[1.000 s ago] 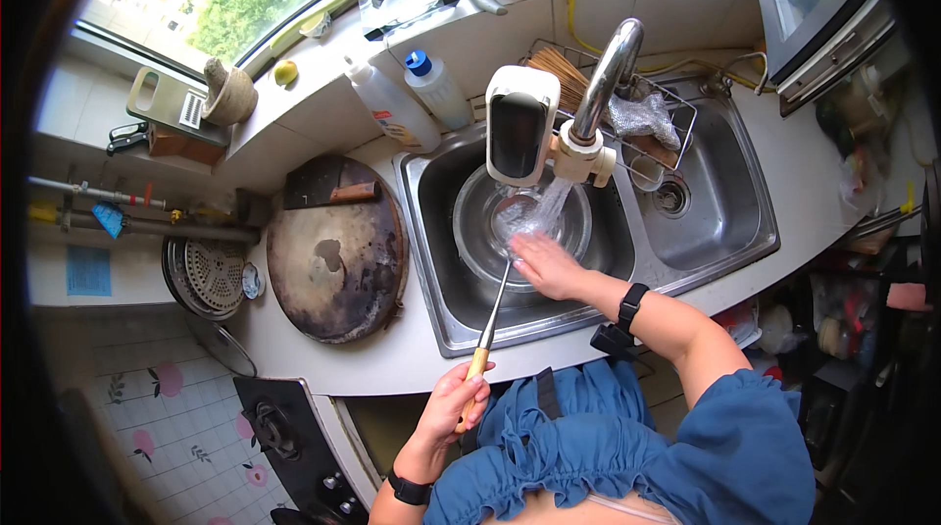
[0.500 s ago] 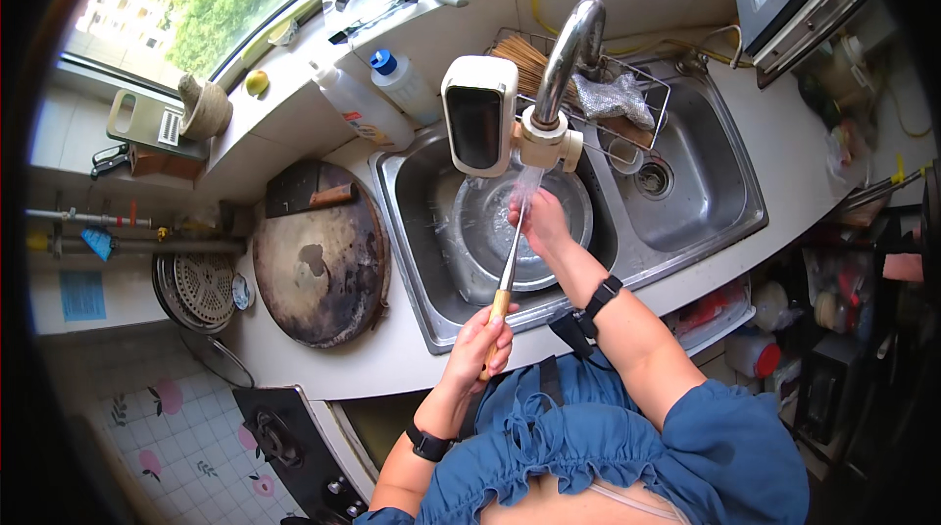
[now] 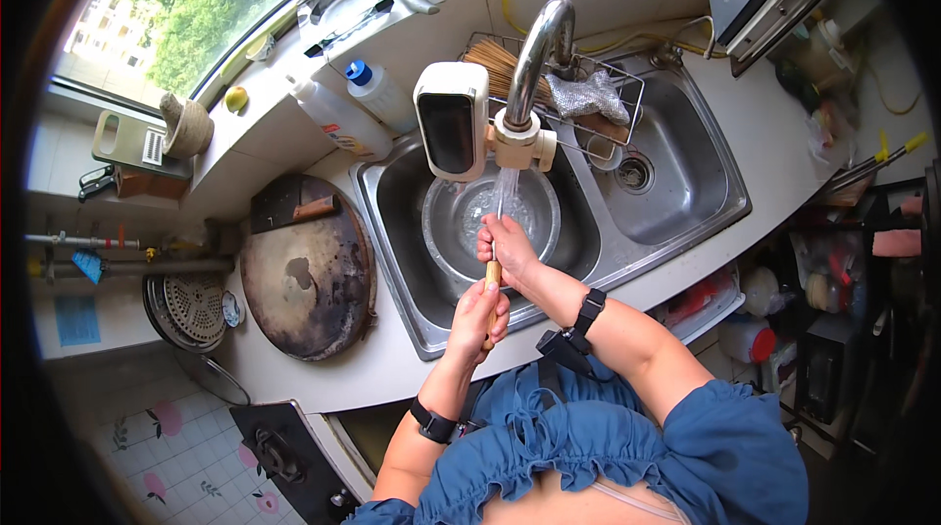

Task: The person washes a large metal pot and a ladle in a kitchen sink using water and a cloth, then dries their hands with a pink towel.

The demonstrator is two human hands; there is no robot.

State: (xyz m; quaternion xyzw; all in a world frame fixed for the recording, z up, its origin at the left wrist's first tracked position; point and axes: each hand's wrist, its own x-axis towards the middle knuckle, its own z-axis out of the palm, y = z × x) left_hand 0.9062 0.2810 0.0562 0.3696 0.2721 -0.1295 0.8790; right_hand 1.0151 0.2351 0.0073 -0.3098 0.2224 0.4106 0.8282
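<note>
My left hand is closed round the wooden handle of a long, thin metal utensil. Just above it, my right hand has its fingers wrapped about the metal shaft where it leaves the handle. The far end of the shaft points into water running from the faucet; the splash and my fingers hide its shape. Beneath lies a round metal basin with water in it, inside the left sink bowl.
A white device with a dark screen hangs beside the faucet. Behind it, a wire rack holds a bristle brush. Two bottles stand at the sink's back left. A big round board with a cleaver on it lies left.
My right hand has slid down the shaft, from near the faucet stream to right by the handle. The left hand keeps its hold. The whole view has shifted slightly.
</note>
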